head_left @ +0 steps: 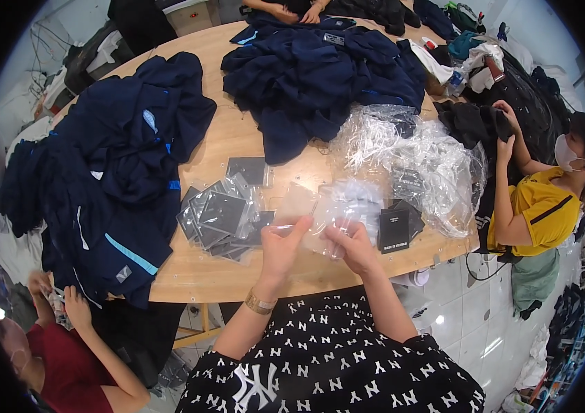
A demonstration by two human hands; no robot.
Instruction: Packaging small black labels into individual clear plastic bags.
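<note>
Above the table's near edge, my left hand (283, 249) pinches a small clear plastic sleeve (301, 201) between thumb and fingers. My right hand (354, 246) grips the sleeve's other side, its thumb pressed on the film. Whether anything is inside the sleeve I cannot tell. Left of my hands lies a loose heap of dark square cards in clear sleeves (224, 212). Just beyond my right hand is a stack of whitish clear sleeves (356, 199). To its right sit black printed tags (394, 228), fanned over one another.
Navy garments (113, 151) are heaped at the left, with another navy pile (306, 76) at the back. Crumpled clear plastic bags (423, 158) spread over the right side of the wooden table (237, 279). Co-workers handle things at left, at right in a yellow shirt (544, 213), and at the far edge.
</note>
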